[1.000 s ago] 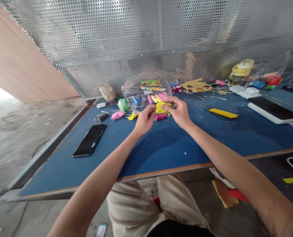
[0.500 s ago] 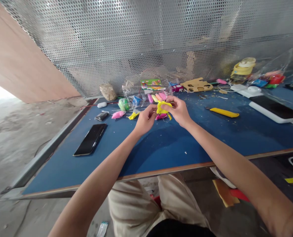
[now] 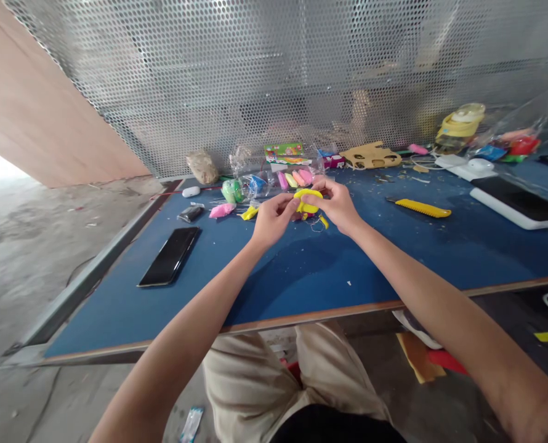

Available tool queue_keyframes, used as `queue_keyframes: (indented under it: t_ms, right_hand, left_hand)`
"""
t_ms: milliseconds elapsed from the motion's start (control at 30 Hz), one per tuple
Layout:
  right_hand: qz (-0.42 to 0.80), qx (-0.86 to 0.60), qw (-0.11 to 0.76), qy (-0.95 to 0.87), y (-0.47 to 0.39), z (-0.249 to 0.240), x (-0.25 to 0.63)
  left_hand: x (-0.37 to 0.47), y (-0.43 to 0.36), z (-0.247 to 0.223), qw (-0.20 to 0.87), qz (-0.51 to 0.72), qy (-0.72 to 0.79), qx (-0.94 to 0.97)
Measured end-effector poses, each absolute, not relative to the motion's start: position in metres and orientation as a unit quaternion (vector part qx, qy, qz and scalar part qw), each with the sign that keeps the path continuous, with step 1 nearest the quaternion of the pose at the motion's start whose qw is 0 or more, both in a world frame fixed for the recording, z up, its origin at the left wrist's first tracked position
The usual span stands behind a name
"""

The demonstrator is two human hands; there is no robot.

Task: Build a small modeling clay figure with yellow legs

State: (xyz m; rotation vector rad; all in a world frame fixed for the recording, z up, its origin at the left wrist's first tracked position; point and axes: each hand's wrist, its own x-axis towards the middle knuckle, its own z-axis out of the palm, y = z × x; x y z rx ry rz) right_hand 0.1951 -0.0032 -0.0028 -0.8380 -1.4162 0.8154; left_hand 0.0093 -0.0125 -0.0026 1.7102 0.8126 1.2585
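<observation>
A flattened, rounded piece of bright yellow modelling clay [image 3: 311, 199] is held above the blue table between both hands. My left hand [image 3: 273, 220] pinches its left edge between thumb and fingers. On the other side, my right hand [image 3: 339, 206] has its thumb across the front of the clay and its fingers behind. Just below the hands lie a small yellow piece [image 3: 324, 221] and a partly hidden magenta bit. Beyond them rest pink and yellow clay sticks [image 3: 295, 179]. Yellow clay in a wrapper [image 3: 250, 213] and a pink packet [image 3: 221, 211] are left of my left hand.
A black phone [image 3: 170, 256] lies on the blue table [image 3: 274, 289] at left. To the right are a yellow utility knife [image 3: 422, 208] and a white device with a dark screen [image 3: 518, 200]. Perforated metal mesh [image 3: 255, 67] stands along the back, behind a tan cut-out piece [image 3: 370, 156].
The yellow clay now looks smoother and more oval, and my left thumb has come onto its edge. More of the small yellow piece below shows. The view has shifted slightly.
</observation>
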Motion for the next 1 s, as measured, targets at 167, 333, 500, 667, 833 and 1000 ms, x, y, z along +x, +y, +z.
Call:
queue_keyframes:
  t_ms: [167, 333, 500, 667, 833, 1000]
  right_hand:
    - [0.43, -0.336, 0.598, -0.588, -0.001, -0.004, 0.198]
    - [0.455, -0.327, 0.607, -0.564, 0.002, -0.006, 0.198]
    - [0.452, -0.34, 0.595, -0.571, 0.001, -0.005, 0.197]
    - [0.446, -0.354, 0.572, -0.591, -0.001, 0.0, 0.203]
    - [0.429, -0.388, 0.531, -0.619, -0.002, -0.001, 0.206]
    - [0.374, -0.387, 0.556, -0.634, -0.002, 0.001, 0.207]
  left_hand:
    - [0.008, -0.009, -0.003, 0.447, 0.499, 0.316, 0.672]
    - [0.006, -0.009, -0.002, 0.454, 0.483, 0.299, 0.687]
    - [0.006, -0.009, -0.002, 0.464, 0.485, 0.296, 0.68]
    - [0.003, -0.002, -0.004, 0.472, 0.506, 0.303, 0.655]
    - [0.002, 0.002, -0.005, 0.459, 0.539, 0.306, 0.636]
    - [0.001, 0.001, -0.001, 0.417, 0.532, 0.316, 0.666]
